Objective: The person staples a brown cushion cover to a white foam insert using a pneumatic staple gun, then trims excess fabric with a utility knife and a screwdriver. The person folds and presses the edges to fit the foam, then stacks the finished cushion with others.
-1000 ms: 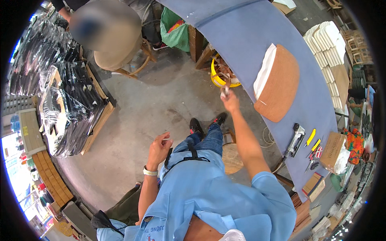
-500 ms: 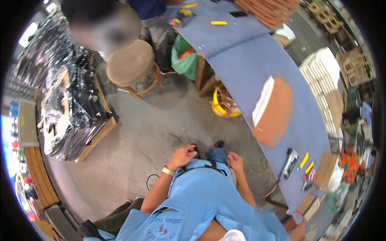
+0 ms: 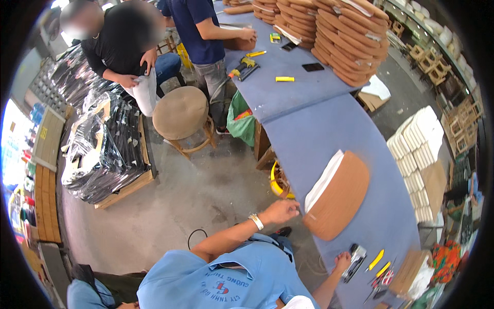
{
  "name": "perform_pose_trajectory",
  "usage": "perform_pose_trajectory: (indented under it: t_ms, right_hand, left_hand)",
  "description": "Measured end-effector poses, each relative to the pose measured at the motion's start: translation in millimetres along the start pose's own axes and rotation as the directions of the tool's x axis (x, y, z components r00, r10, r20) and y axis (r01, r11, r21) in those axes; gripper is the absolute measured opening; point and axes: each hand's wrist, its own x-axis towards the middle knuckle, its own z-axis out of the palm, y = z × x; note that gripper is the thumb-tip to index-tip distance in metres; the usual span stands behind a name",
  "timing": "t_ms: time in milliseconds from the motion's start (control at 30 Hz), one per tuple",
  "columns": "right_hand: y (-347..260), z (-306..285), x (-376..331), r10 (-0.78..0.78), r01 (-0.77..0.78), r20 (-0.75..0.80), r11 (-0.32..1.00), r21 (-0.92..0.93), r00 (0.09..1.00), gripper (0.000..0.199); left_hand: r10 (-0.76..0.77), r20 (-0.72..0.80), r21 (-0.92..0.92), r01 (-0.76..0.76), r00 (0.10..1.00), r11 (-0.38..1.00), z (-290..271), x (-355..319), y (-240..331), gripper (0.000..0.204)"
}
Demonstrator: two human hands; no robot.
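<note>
A brown upholstered cushion piece [image 3: 342, 198] with a white fabric edge lies on the blue-grey table. My left hand [image 3: 282, 211] hovers just left of its near corner, fingers loosely stretched and nothing visible in them. Farther down the table edge, my right hand [image 3: 340, 262] is beside a silver and black staple gun [image 3: 355, 261]. Its fingers are slightly bent and appear apart; whether they touch the tool is unclear.
Yellow-handled tools [image 3: 378, 260] and red-handled pliers [image 3: 387, 278] lie right of the staple gun. Stacked brown cushions [image 3: 350, 41] stand at the far end. A round stool [image 3: 181, 114], a yellow bucket [image 3: 278, 183] and a wrapped pallet [image 3: 105, 154] occupy the floor. Two people are beyond.
My hands have moved from in front of my waist toward the table, the left to the cushion piece and the right to the staple gun. The view has shifted, showing more of the far end.
</note>
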Motion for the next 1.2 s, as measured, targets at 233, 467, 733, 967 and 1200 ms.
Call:
perform_pose_trajectory:
  t_ms: [233,467,733,967,1200]
  right_hand:
    - [-1,-6,47,-0.125,0.122,-0.033,0.990,-0.076,0.992,0.030]
    - [-39,64,36,0.058,-0.038,0.542,0.998,-0.047,0.839,0.047]
    - [-141,121,9,-0.340,0.317,0.556,0.938,0.141,0.758,0.054]
    - [-313,105,-110,-0.535,0.387,0.685,0.841,0.378,0.494,0.071]
    - [-315,54,-122,-0.471,0.579,0.851,0.770,0.268,0.232,0.042]
  left_hand:
    - [-0.091,-0.180,0.130,0.116,0.979,0.985,85,74,40,0.068]
    - [-0.266,-0.242,0.055,0.287,0.933,0.956,135,131,24,0.076]
    - [-0.389,-0.361,-0.024,0.409,0.848,0.912,134,157,84,0.086]
    - [-0.170,0.215,-0.678,0.272,0.962,0.683,148,157,79,0.066]
    - [-0.551,0.011,-0.951,0.180,0.834,0.253,63,81,-42,0.058]
